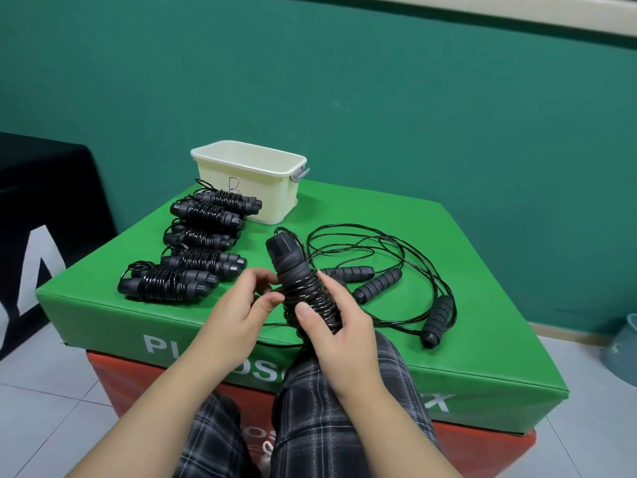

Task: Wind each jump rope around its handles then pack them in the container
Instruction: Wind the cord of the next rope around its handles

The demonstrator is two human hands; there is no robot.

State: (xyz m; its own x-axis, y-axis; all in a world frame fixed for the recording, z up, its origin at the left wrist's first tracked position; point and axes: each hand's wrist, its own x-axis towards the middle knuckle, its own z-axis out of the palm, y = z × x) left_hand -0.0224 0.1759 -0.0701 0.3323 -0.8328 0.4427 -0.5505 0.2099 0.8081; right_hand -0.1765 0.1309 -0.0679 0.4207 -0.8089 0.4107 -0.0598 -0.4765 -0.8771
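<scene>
Green box [448, 277], partly hidden white lettering.

Bare forearms, sleeveless to the frame edge, dark plaid trousers [310, 426]

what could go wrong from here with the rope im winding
1. The right hand holds the coils on the half-wound rope; easing that grip could let them spring loose.
2. Its free tail runs under the left hand along the green box edge and may snag.
3. The unwound ropes lie in overlapping loops, so they may tangle when picked up.
</scene>
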